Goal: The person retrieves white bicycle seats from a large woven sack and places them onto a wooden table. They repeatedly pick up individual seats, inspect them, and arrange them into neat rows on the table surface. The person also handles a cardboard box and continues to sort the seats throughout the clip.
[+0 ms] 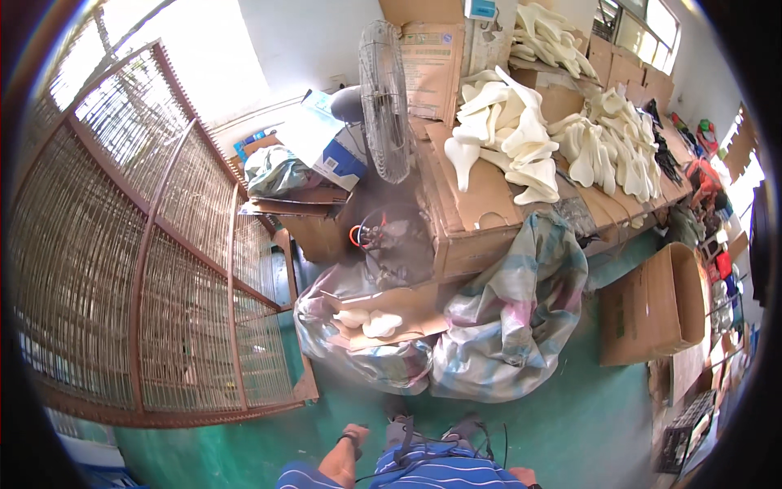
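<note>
My left hand (356,432) hangs low beside my body, a dark band at its wrist. It is small and blurred, so I cannot tell how its fingers lie; no object shows in it. My right hand (523,474) shows only in part at the lower edge, its fingers hidden. Both are apart from the woven plastic sacks (509,326) ahead of me. On a cardboard sheet (419,306) over the left sack lie a few cream-coloured, rounded moulded pieces (381,323). Thin black cords (489,442) hang near my legs.
Heaps of similar cream pieces (513,130) cover a cardboard-topped bench (481,236). A standing fan (384,102) is left of it. A rusty wire-mesh frame (147,244) fills the left. An open carton (648,306) stands right on the green floor (586,391). Another person (702,183) is far right.
</note>
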A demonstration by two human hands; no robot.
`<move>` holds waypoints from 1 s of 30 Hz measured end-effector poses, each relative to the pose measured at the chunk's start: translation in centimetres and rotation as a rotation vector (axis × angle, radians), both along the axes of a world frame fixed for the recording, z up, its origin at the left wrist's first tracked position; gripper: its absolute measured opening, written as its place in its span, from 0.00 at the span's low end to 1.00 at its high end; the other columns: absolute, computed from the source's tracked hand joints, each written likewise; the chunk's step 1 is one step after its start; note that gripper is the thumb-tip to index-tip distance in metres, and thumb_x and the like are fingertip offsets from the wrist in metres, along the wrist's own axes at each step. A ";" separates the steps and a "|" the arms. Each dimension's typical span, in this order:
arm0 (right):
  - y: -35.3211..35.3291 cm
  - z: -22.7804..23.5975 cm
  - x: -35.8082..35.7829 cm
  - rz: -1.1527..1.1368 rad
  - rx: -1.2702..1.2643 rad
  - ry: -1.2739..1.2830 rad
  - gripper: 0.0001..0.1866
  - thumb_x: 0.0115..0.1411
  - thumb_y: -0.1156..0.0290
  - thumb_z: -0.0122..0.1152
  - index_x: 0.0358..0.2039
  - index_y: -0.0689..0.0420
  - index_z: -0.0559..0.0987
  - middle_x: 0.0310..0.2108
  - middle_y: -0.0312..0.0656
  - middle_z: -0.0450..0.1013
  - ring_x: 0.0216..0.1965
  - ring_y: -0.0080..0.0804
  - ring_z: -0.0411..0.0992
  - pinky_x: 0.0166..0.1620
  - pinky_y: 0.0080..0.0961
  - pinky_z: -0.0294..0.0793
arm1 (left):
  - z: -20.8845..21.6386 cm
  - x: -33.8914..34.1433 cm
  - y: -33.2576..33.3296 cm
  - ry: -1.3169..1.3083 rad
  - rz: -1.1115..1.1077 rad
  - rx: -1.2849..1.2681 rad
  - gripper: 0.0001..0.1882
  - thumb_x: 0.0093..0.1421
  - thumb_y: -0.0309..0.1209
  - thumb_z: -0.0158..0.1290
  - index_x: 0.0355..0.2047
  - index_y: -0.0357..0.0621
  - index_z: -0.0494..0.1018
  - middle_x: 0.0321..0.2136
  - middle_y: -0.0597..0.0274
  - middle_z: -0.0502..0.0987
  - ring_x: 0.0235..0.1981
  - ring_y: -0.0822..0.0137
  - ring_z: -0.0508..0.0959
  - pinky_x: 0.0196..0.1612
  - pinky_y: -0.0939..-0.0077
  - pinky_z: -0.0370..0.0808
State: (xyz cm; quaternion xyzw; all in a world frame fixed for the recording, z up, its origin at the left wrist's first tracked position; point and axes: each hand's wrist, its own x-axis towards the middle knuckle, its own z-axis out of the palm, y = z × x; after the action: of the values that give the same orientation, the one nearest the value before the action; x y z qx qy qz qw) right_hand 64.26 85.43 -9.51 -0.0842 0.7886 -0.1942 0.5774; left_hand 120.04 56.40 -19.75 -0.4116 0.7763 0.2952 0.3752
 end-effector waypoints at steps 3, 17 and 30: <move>2.7 -2.7 -6.1 0.405 -0.150 0.081 0.13 0.65 0.68 0.60 0.45 0.63 0.83 0.33 0.48 0.82 0.31 0.41 0.83 0.30 0.38 0.84 | 0.1 -1.8 0.8 -0.006 0.365 0.071 0.12 0.62 0.39 0.54 0.42 0.56 0.84 0.42 0.62 0.86 0.44 0.58 0.86 0.43 0.62 0.83; -2.8 1.1 -8.4 -0.006 0.020 -0.019 0.19 0.69 0.61 0.52 0.53 0.58 0.79 0.46 0.51 0.80 0.46 0.47 0.77 0.47 0.48 0.76 | 2.1 -16.8 -1.6 0.382 0.937 0.038 0.25 0.55 0.45 0.59 0.52 0.52 0.82 0.51 0.53 0.82 0.55 0.51 0.80 0.60 0.60 0.75; -1.1 4.1 -2.0 0.128 0.156 0.039 0.20 0.68 0.58 0.53 0.55 0.56 0.78 0.48 0.53 0.78 0.51 0.50 0.75 0.49 0.51 0.74 | -3.2 -13.0 -2.5 0.237 0.813 0.162 0.23 0.54 0.42 0.60 0.50 0.52 0.84 0.52 0.53 0.82 0.55 0.51 0.80 0.61 0.60 0.75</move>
State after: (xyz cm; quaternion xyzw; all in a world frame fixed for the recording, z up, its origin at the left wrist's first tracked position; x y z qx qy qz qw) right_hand 62.29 84.34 -5.44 -0.0929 0.8053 -0.0934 0.5780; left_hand 107.00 53.93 -22.93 -0.6166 0.5629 0.5242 0.1679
